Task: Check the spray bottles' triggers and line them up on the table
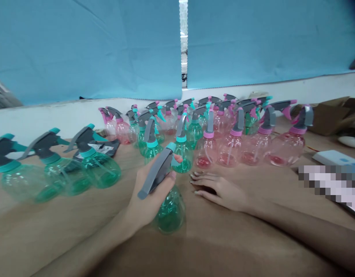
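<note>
My left hand [145, 196] is wrapped round the neck of a green spray bottle [169, 211] with a grey trigger head and teal nozzle, standing on the brown table [223, 246]. My right hand [216, 188] rests palm down on the table just right of that bottle, fingers stretched out and holding nothing. Right behind both hands stand several green bottles [181, 154] and several pink spray bottles [232, 148] in a crowd.
Three more green spray bottles [64, 173] stand in a row at the left, with a dark packet [104, 148] behind them. A brown cardboard box [333, 115] and a white object [335, 157] lie at the right. Blue cloth [93, 50] hangs behind.
</note>
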Demonstrator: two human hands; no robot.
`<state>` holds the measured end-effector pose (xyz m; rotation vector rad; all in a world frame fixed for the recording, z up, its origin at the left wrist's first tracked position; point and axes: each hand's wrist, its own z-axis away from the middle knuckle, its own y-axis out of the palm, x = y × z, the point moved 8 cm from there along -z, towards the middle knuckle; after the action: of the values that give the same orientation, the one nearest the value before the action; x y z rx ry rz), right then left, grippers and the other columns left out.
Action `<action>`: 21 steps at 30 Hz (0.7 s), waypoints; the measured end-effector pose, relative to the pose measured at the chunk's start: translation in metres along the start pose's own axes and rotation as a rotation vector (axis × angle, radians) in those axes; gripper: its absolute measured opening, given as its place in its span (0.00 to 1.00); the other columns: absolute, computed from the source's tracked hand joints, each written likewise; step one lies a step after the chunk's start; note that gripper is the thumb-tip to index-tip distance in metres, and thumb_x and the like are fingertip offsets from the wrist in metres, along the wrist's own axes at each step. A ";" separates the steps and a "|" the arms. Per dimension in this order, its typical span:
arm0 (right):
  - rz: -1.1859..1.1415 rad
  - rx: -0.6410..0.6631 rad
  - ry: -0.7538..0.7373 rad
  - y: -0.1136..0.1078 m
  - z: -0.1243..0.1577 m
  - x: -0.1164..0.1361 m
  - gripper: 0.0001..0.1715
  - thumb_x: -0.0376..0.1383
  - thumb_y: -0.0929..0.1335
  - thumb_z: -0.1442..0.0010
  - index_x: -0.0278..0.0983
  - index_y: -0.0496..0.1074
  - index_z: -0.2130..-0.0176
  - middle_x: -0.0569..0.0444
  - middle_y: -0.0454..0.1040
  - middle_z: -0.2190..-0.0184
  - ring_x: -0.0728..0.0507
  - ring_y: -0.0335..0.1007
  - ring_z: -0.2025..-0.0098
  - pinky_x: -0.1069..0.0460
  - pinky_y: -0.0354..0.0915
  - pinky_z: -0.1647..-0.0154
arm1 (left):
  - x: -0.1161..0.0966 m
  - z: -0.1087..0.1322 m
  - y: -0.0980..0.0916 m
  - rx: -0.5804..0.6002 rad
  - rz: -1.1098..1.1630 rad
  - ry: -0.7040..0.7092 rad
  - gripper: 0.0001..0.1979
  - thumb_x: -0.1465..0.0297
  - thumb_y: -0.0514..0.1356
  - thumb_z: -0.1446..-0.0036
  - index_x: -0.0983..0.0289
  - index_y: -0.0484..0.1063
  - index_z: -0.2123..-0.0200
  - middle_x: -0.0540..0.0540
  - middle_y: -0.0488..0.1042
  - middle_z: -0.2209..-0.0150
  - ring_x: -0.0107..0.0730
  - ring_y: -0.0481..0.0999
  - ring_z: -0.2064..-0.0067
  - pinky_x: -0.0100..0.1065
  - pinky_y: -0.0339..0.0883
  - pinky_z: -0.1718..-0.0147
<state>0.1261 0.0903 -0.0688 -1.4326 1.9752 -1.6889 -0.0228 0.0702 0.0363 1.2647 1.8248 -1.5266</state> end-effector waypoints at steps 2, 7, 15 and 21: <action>0.004 0.001 -0.005 0.000 0.000 0.001 0.19 0.43 0.61 0.35 0.41 0.67 0.47 0.51 0.69 0.45 0.42 0.62 0.42 0.43 0.59 0.41 | 0.000 0.000 0.000 0.002 0.003 0.004 0.15 0.69 0.54 0.44 0.55 0.68 0.53 0.44 0.62 0.83 0.31 0.68 0.80 0.32 0.61 0.79; 0.021 0.007 0.010 0.000 -0.001 -0.001 0.20 0.43 0.61 0.35 0.39 0.68 0.47 0.50 0.69 0.45 0.42 0.62 0.42 0.43 0.59 0.41 | 0.002 0.001 0.001 0.003 0.012 0.004 0.15 0.69 0.54 0.43 0.55 0.67 0.52 0.44 0.62 0.83 0.32 0.70 0.77 0.31 0.62 0.78; 0.011 -0.009 0.004 0.001 0.000 -0.002 0.20 0.43 0.62 0.35 0.39 0.67 0.47 0.50 0.69 0.45 0.42 0.62 0.42 0.43 0.59 0.41 | 0.004 0.001 0.001 0.003 0.016 0.010 0.16 0.69 0.53 0.43 0.56 0.67 0.51 0.44 0.62 0.83 0.31 0.70 0.79 0.31 0.62 0.78; 0.019 -0.007 0.006 0.001 0.000 -0.002 0.21 0.44 0.61 0.35 0.38 0.68 0.47 0.50 0.69 0.45 0.42 0.62 0.42 0.44 0.59 0.41 | 0.003 0.001 0.001 -0.006 -0.001 -0.001 0.16 0.69 0.53 0.43 0.56 0.67 0.51 0.43 0.62 0.84 0.30 0.68 0.81 0.30 0.62 0.78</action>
<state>0.1266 0.0920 -0.0706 -1.4080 1.9934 -1.6823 -0.0240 0.0706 0.0330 1.2602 1.8290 -1.5209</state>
